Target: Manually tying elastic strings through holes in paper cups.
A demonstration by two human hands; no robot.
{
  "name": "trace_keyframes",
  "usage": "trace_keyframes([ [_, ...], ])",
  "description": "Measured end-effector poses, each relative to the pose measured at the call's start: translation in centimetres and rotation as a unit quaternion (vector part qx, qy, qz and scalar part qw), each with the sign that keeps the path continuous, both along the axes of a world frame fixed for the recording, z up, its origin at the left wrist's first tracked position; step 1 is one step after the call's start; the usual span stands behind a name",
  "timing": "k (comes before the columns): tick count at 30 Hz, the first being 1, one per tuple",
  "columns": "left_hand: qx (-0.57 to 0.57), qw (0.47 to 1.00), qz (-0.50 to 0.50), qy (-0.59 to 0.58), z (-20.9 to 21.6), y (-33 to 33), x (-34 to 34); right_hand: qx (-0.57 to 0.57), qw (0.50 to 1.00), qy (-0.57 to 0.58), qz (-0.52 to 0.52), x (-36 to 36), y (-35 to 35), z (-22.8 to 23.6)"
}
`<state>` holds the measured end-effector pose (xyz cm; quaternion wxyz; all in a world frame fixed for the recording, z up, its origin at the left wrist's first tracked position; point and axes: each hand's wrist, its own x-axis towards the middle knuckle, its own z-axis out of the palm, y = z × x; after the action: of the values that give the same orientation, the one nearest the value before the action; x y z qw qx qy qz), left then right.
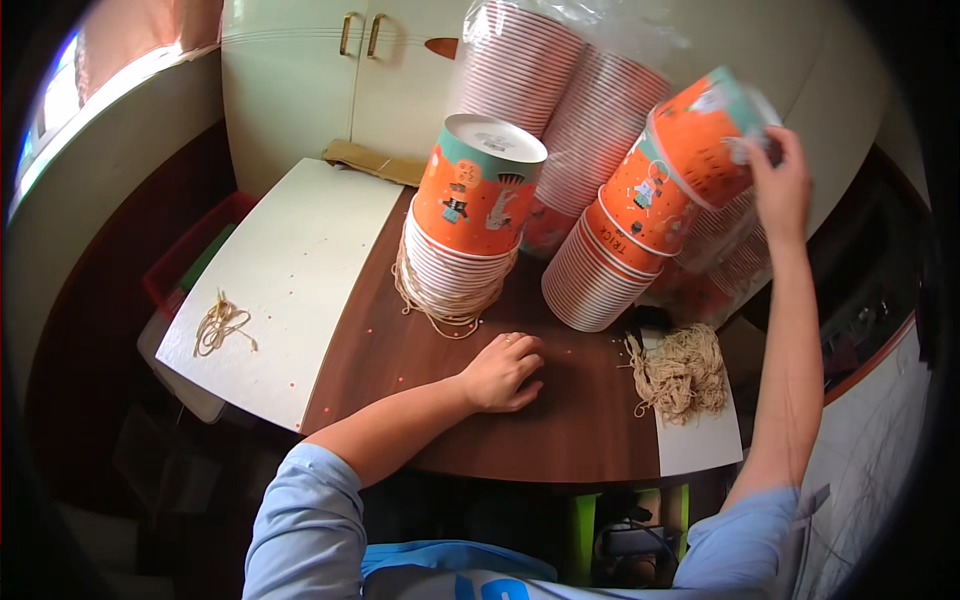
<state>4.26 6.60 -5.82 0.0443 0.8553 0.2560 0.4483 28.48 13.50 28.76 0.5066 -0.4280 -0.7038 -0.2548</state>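
My right hand is raised at the right, its fingers closed on the base of an orange and green paper bucket. That bucket is tilted, with its rim against another printed bucket atop a leaning stack of nested buckets. Nearer to me, my left hand rests on the brown tabletop, fingers loosely curled and nothing visible in them. Just beyond it stands an upside-down stack of paper buckets, with loops of beige string around its lower rims.
Plastic-wrapped bucket stacks stand at the back. A tangled heap of beige string lies at the table's right end, and a small bundle of string on the white left part. Behind the table is a pale cabinet.
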Motion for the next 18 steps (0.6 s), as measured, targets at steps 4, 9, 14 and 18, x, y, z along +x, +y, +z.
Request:
trace_keyframes([
  [4, 0.002, 1.0, 0.023, 0.0, 0.2, -0.7, -1.0, 0.166, 0.985, 0.039, 0.04, 1.2, -6.2, -2.8],
  [9, -0.023, 0.997, 0.007, -0.078, 1.5, -1.3, -1.7, -0.183, 0.882, 0.327, 0.286, 1.3, -11.3, -14.2],
  [14, -0.269, 0.915, -0.065, -0.294, 3.5, -1.0, -2.0, -0.459, 0.507, 0.63, 0.369, 0.6, -12.0, -26.7],
  [18, -0.313, 0.855, -0.087, -0.405, 7.1, -0.7, -2.3, -0.579, 0.395, 0.549, 0.456, 1.1, -11.0, -30.7],
])
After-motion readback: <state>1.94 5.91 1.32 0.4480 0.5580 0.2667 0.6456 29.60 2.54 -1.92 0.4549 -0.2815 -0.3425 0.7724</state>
